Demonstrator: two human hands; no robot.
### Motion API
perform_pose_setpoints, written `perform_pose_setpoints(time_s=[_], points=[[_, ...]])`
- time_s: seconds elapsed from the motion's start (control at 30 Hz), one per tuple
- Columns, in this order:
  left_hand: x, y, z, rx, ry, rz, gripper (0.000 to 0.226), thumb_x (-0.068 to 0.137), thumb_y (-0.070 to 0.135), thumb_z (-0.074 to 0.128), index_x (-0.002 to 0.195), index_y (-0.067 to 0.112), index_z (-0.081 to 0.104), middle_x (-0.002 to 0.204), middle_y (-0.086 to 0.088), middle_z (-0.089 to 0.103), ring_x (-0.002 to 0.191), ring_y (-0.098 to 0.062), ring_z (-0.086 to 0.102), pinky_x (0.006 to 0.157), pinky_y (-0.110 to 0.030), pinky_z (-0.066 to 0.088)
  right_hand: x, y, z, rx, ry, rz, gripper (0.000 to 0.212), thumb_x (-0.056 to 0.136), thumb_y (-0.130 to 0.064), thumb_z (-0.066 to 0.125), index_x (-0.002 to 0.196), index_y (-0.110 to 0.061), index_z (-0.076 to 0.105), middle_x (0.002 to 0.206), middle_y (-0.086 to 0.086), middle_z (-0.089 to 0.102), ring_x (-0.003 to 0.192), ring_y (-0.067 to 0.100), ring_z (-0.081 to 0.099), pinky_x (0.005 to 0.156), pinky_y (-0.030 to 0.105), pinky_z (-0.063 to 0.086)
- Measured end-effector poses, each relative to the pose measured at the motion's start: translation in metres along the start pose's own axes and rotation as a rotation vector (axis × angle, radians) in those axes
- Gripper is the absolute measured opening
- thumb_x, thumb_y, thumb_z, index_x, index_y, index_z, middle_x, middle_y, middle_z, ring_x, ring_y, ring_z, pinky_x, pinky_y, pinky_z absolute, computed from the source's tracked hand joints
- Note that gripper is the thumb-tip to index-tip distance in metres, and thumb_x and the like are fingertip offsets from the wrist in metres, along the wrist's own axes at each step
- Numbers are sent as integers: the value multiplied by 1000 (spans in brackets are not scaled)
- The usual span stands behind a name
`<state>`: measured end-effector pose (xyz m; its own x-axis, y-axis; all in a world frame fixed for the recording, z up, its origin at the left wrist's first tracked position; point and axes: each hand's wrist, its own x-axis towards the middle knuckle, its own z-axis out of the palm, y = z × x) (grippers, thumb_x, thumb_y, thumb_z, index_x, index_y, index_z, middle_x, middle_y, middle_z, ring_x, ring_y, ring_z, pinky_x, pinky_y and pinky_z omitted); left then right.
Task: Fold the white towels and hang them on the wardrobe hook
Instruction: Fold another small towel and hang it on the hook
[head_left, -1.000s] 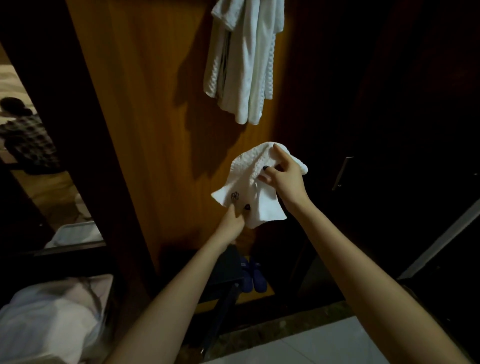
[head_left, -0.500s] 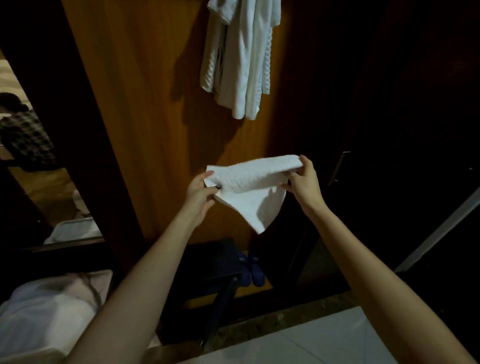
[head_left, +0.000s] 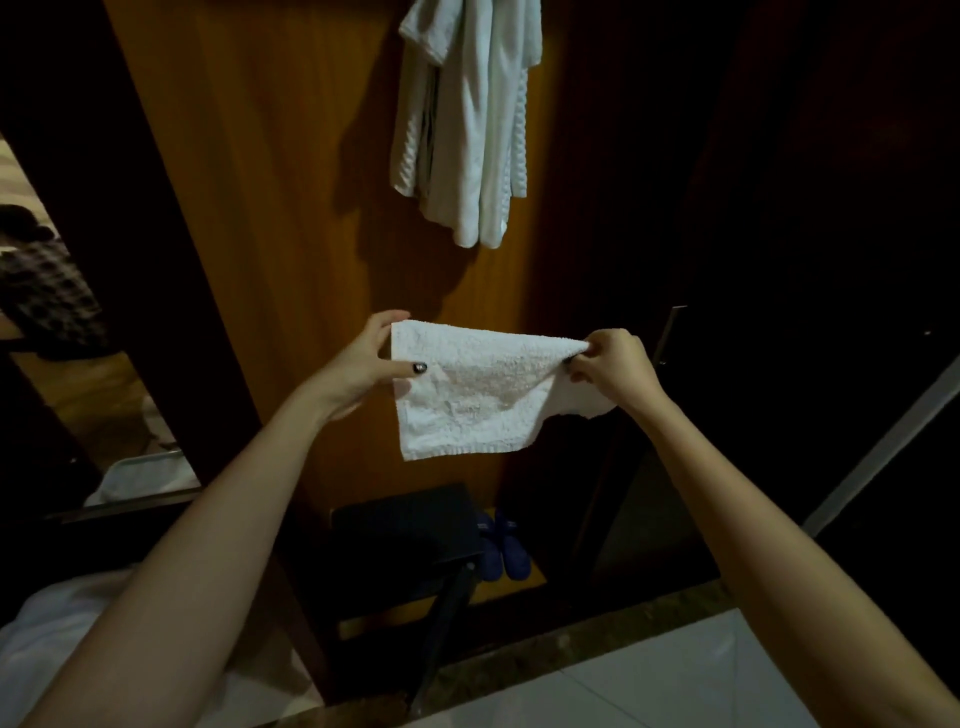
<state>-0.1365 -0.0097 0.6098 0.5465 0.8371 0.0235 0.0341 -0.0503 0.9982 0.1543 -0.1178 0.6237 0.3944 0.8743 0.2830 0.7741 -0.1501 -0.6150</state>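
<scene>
Head view. Since half a second ago the left hand (head_left: 363, 364) has drawn out toward 9 o'clock. The small white towel (head_left: 478, 395), which then hung to a point, now hangs as a near-square sheet. The right hand (head_left: 610, 371) sits about where it was.

Towel held in the air at mid-frame, in front of the wooden wardrobe panel (head_left: 291, 208).
- Left hand: thumb, dark nail, pressed on the front face at the upper left corner. Other fingers reach behind the top edge, pinching the cloth between them.
- Right hand: fingers curled tight, pinching the upper right corner.
- Top edge stretched between the hands, dipping a little toward 3 o'clock.
- Left edge drops straight; bottom edge hangs free and nearly level.
- Right side bunched under the right hand, with a loose fold jutting at 4 o'clock.

Room around it:
- At 12 o'clock, hung white towels (head_left: 467, 119) drape down the panel and run out of the top of the frame. A band of bare wood lies between their lower ends and the held towel's top edge.
- At 6 o'clock, well below the bottom edge, a dark stool (head_left: 410, 525), with blue slippers (head_left: 506, 545) just beside it toward 3 o'clock.
- Pale floor tile (head_left: 649, 686) at 5 o'clock.
- Dark door with a metal handle (head_left: 670, 332) close beside the right hand at 3 o'clock.
- White bedding (head_left: 47, 654) at 8 o'clock.
</scene>
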Motion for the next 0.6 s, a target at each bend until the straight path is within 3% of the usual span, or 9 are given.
perform_pose_setpoints(time_s=[0.07, 0.13, 0.2, 0.3, 0.4, 0.43, 0.5, 0.6], points=[[2, 3, 5, 171, 3, 50, 71, 75, -5, 71, 125, 41, 49, 124, 8, 52, 109, -13, 57, 81, -28, 56, -1, 0, -5, -2, -21, -33, 21, 84, -8, 64, 64, -9, 60, 57, 1, 65, 56, 13, 64, 56, 30, 50], [5, 9, 5, 256, 53, 96, 54, 78, -1, 70, 114, 38, 62, 117, 9, 59, 106, -10, 59, 73, -19, 54, 1, 1, -10, -51, -42, -61, 24, 87, -15, 68, 65, -9, 59, 59, 2, 65, 59, 19, 65, 61, 37, 53], [8, 15, 3, 294, 130, 122, 41, 81, 1, 68, 111, 28, 66, 112, 6, 63, 100, -9, 63, 68, -16, 53, 4, 3, -15, -131, -64, -85, 24, 86, -22, 72, 71, -10, 59, 71, 5, 64, 69, 25, 63, 63, 40, 52], [16, 25, 3, 377, 175, 137, 43, 82, 1, 68, 123, 10, 61, 114, -2, 63, 90, -5, 61, 67, -12, 49, 8, 5, -19, -164, -86, -141, 25, 83, -25, 75, 72, -14, 56, 85, 5, 53, 87, 26, 55, 65, 37, 45], [21, 35, -1, 471, 184, 152, 37, 83, 5, 69, 119, 8, 63, 105, -2, 64, 87, -6, 61, 65, -12, 47, 12, 8, -25, -289, -113, -208, 24, 84, -32, 74, 76, -14, 61, 113, 6, 48, 113, 27, 40, 87, 44, 41], [22, 38, -3, 492, 189, 156, 32, 83, 6, 70, 115, 8, 65, 100, -1, 65, 85, -7, 62, 65, -14, 47, 14, 9, -28, -297, -135, -214, 28, 85, -34, 73, 73, -14, 58, 108, 2, 51, 108, 26, 43, 83, 43, 40], [24, 41, -7, 541, 194, 163, 24, 82, 8, 71, 106, 9, 69, 93, 0, 66, 82, -7, 61, 65, -17, 47, 16, 11, -32, -232, -188, -194, 35, 87, -33, 71, 66, -19, 47, 78, -3, 50, 78, 20, 48, 64, 33, 36], [25, 43, -17, 543, 194, 154, 12, 82, 17, 73, 94, 15, 71, 92, 0, 67, 84, -9, 61, 69, -22, 47, 18, 15, -39, -211, -252, -164, 29, 85, -23, 73, 70, -27, 47, 72, -6, 51, 63, 12, 48, 53, 26, 32]])
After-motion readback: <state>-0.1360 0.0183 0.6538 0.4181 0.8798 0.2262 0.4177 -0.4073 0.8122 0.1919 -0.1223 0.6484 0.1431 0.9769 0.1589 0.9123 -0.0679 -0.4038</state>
